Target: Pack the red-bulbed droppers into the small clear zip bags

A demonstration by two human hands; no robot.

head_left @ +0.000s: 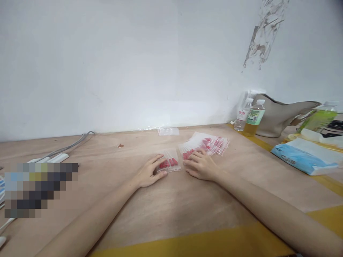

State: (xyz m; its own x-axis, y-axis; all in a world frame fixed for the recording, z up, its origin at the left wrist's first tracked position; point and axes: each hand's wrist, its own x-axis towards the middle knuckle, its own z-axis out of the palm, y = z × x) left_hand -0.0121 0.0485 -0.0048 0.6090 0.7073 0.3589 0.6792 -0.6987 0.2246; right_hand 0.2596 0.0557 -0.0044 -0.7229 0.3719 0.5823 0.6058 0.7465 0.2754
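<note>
In the middle of the table lies a small clear zip bag [171, 158] with several red-ended pieces inside, too small for me to name. My left hand [150, 172] rests at its left edge, thumb and fingers apart, the fingertips on or beside the plastic. To the right, my right hand [203, 165] lies palm down with its fingers spread over the near edge of a fanned pile of similar bags [203, 140], which also show red pieces. Neither hand visibly grips anything. What lies under the right fingers is partly hidden.
Behind the bags, a flat clear plastic bag [168, 131] lies near the wall. At right stand two bottles [242, 118] [254, 119], a grey-brown container [276, 116] and a blue tissue pack [293, 159]. Cables [77, 142] run at left beside a blurred-out patch. Yellow tape [187, 244] borders the table.
</note>
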